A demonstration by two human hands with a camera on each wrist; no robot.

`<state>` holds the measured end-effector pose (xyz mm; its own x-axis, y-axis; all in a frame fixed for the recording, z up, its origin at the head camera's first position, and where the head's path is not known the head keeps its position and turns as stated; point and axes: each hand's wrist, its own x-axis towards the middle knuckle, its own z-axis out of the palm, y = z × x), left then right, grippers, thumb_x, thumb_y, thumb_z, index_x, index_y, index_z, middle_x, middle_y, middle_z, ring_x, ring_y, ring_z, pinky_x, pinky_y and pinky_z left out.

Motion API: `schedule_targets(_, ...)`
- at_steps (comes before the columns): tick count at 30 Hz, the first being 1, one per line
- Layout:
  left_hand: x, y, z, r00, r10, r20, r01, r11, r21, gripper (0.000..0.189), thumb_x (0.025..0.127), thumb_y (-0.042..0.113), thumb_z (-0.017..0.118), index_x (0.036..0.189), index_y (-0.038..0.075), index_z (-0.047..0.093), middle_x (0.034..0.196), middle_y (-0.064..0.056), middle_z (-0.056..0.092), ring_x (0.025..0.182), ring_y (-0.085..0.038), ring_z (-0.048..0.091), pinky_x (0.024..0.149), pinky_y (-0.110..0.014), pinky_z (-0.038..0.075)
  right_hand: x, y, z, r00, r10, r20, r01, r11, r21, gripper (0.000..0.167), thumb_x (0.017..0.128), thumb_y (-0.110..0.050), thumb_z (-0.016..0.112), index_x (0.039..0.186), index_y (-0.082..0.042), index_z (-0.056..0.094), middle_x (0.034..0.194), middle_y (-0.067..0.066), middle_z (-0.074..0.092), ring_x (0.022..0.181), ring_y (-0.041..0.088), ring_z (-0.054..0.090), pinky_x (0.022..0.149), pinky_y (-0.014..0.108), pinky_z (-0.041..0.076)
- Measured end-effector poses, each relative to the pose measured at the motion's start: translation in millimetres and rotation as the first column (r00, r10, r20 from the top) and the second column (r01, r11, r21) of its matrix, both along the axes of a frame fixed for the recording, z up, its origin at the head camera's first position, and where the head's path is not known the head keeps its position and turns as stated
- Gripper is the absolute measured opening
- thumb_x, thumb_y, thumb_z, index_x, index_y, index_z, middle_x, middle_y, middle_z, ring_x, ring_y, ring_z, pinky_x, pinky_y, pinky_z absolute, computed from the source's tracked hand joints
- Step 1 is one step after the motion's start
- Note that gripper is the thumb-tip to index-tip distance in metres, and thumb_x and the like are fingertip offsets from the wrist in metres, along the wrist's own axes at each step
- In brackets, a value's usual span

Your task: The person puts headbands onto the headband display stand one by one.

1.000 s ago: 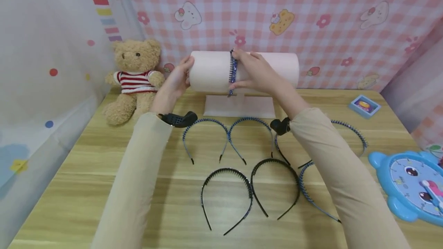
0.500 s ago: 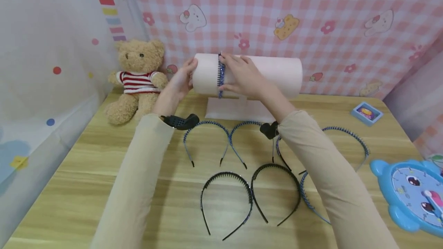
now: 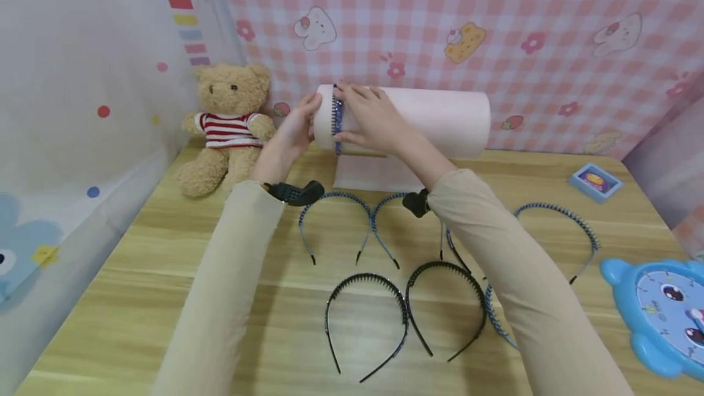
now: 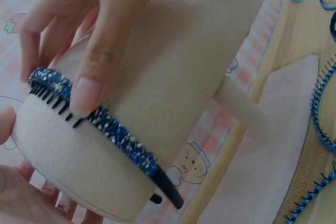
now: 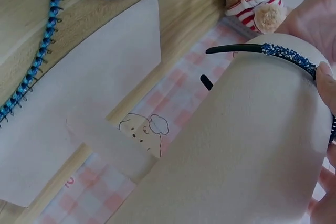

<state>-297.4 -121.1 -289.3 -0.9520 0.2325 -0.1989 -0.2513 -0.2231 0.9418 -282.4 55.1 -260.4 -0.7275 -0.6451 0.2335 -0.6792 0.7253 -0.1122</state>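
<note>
Glittered headband: the blue sequined band (image 4: 126, 142) lies around the display cylinder (image 3: 445, 118), near its left end; its black teeth face that end, and its two plain black tips project below the cylinder.
Right hand: the hand (image 3: 373, 118) lies over the cylinder and pinches the band, thumb pressed on the sequined front, fingers reaching over the top with slight gaps between them.
Left hand: the hand (image 3: 297, 126) grips the cylinder's left end, thumb at the upper edge, fingers bent behind the end face; their tips are hidden.
Stand: a pale flat base (image 3: 363, 173) on the wooden table (image 3: 137, 261), joined to the cylinder by a short post (image 5: 113, 142).
Headbands behind: a blue toothed headband (image 3: 338, 194) touches a second blue one (image 3: 379, 212); farther right, a third arch (image 3: 566, 211) shows partly behind the right sleeve (image 3: 511, 255).
Headbands in front: two black toothed headbands, left (image 3: 365, 275) and right (image 3: 445, 264), touch side by side.
Surroundings: a teddy bear (image 3: 231, 93) in a striped shirt at left; a small blue box (image 3: 596, 182) and a blue animal-shaped clock (image 3: 660, 310) at right.
</note>
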Motion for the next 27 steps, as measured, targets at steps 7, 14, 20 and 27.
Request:
schedule_targets(7, 2.3, 0.3, 0.6, 1.0, 0.007, -0.021, -0.007, 1.0, 0.006, 0.055, 0.097, 0.037, 0.037, 0.146, 0.024, 0.014, 0.098, 0.01, 0.051, 0.09, -0.005, 0.046, 0.089, -0.023, 0.027, -1.0, -8.0, -2.1, 1.0, -0.002, -0.015, 0.002, 1.0, 0.013, 0.083, 0.084, -0.051, 0.057, 0.145, -0.009, 0.019, 0.151, 0.01, 0.021, 0.137, 0.031, 0.023, 0.112, 0.05, 0.011)
schedule_targets(14, 1.4, -1.7, 4.6, 1.0, -0.001, -0.019, 0.001, 1.0, 0.025, 0.056, 0.097, 0.037, 0.038, 0.146, 0.025, 0.013, 0.09, 0.011, 0.049, 0.08, -0.005, 0.043, 0.082, -0.021, 0.027, -4.4, -11.3, -2.5, 1.0, -0.007, -0.016, 0.007, 1.0, 0.007, 0.083, 0.085, -0.052, 0.056, 0.146, -0.012, 0.017, 0.152, 0.007, 0.017, 0.138, 0.031, 0.021, 0.112, 0.049, 0.01)
schedule_targets(20, 3.3, -3.8, 3.7, 0.999, -0.009, -0.049, 0.011, 0.999, 0.045, 0.058, 0.094, 0.04, 0.044, 0.144, 0.025, 0.018, 0.081, 0.011, 0.047, 0.073, -0.004, 0.04, 0.08, -0.02, 0.026, -3.6, -15.2, -2.0, 1.0, -0.016, 0.003, 0.016, 1.0, -0.005, 0.083, 0.085, -0.051, 0.056, 0.146, -0.012, 0.017, 0.153, 0.007, 0.016, 0.139, 0.031, 0.019, 0.112, 0.05, 0.007)
schedule_targets(27, 1.4, -0.9, 2.0, 0.999, -0.003, -0.04, 0.004, 1.0, 0.023, 0.054, 0.097, 0.036, 0.04, 0.145, 0.022, 0.018, 0.065, 0.011, 0.042, 0.058, -0.004, 0.035, 0.069, -0.018, 0.027, -1.5, -14.8, -5.0, 1.0, -0.03, -0.004, 0.03, 1.0, 0.007, 0.084, 0.085, -0.051, 0.056, 0.146, -0.009, 0.016, 0.154, 0.007, 0.012, 0.139, 0.033, 0.019, 0.112, 0.051, 0.006)
